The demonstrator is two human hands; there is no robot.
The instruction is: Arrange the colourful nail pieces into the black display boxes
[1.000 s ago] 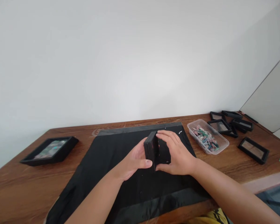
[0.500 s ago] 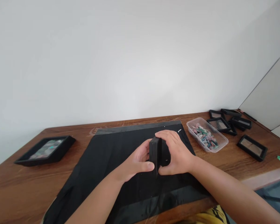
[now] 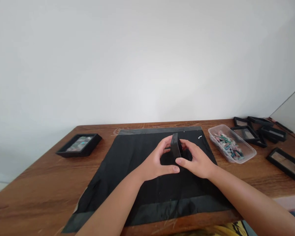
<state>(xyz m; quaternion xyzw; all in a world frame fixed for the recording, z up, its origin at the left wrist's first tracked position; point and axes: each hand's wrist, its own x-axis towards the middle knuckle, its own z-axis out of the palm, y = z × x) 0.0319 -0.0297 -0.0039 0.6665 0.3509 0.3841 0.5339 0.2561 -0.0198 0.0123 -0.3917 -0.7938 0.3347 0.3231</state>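
A small black frame box [image 3: 176,146] is held on edge above the black mat [image 3: 137,154], its narrow side turned toward me. My right hand [image 3: 194,159] grips it from the right, thumb at the lower near corner and fingers round the far side. My left hand [image 3: 159,160] is curved about its left side. The left fingertips rest against the upper far part, while the left thumb stretches out below, apart from the box. The faces of the box are mostly hidden by the steep angle and my fingers.
At the right stands a clear plastic tub [image 3: 245,150] holding small colourful packets. Beyond it lie several black windowed frames [image 3: 245,133], with one more frame [image 3: 285,163] nearer. A black box [image 3: 79,145] with colourful contents sits left on the wooden table [image 3: 39,183]. A white wall [image 3: 137,65] closes the back.
The box has turned a little and tilted. My left thumb has come off its near edge, and my right thumb has shifted onto the near corner. The view has swung left.
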